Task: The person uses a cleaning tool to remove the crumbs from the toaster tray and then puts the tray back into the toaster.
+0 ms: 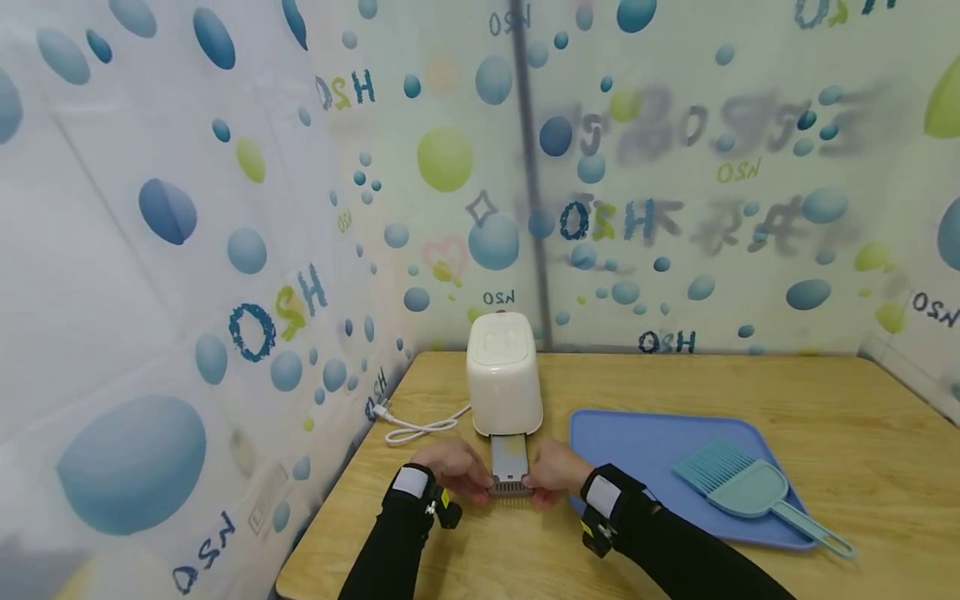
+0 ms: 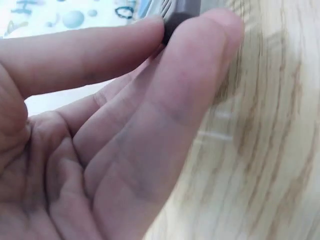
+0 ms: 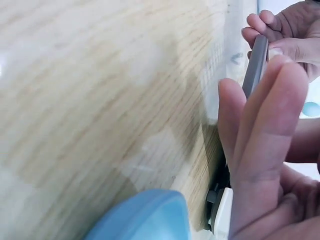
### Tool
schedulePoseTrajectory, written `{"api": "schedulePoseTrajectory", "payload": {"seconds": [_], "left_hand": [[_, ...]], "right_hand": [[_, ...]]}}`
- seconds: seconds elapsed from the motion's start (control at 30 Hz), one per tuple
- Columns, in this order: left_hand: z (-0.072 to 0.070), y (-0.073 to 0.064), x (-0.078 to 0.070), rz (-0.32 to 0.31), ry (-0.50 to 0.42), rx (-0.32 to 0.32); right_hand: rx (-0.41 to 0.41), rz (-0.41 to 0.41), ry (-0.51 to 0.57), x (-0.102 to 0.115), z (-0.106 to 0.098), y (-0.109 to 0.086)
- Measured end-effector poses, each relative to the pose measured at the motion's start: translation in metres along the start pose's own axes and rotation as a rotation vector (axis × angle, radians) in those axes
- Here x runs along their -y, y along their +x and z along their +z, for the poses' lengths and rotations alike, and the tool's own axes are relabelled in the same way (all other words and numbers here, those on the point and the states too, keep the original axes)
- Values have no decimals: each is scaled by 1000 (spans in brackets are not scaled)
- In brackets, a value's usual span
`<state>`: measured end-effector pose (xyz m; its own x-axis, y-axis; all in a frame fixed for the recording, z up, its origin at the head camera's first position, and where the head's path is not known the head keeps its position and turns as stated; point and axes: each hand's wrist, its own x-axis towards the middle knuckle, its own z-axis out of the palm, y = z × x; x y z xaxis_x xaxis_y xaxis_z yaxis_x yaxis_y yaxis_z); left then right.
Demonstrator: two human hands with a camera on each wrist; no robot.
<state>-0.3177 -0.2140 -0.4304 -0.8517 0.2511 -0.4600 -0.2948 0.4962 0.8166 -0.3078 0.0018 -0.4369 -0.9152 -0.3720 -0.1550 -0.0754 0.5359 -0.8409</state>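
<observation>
A white toaster [image 1: 504, 383] stands on the wooden table, and a grey crumb tray [image 1: 510, 458] extends from its base toward me. My left hand [image 1: 454, 468] pinches the left end of the tray's ribbed front edge between thumb and fingers. At the opposite end, my right hand [image 1: 557, 468] grips the same edge. The left wrist view shows the dark tray corner [image 2: 181, 16] between thumb and fingertips. Seen from the right wrist, the front edge [image 3: 256, 65] spans between both hands, close over the table.
A white power cord [image 1: 423, 430] lies looped left of the toaster. To the right sits a blue tray [image 1: 622, 446] bearing a teal hand brush [image 1: 753, 487], whose handle overhangs the tray's corner. Patterned curtains [image 1: 442, 208] border the table at the left and back.
</observation>
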Motion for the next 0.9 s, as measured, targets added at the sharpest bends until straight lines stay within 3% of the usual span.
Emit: {"api": "schedulePoseTrajectory", "payload": {"seconds": [0.33, 0.57, 0.9], "left_hand": [[18, -11, -5, 59, 20, 124], [29, -24, -8, 91, 2, 148], [33, -29, -8, 103, 31, 166]], "right_hand": [[46, -31, 39, -13, -15, -24], [123, -76, 87, -20, -24, -35], [189, -95, 127, -22, -29, -47]]}}
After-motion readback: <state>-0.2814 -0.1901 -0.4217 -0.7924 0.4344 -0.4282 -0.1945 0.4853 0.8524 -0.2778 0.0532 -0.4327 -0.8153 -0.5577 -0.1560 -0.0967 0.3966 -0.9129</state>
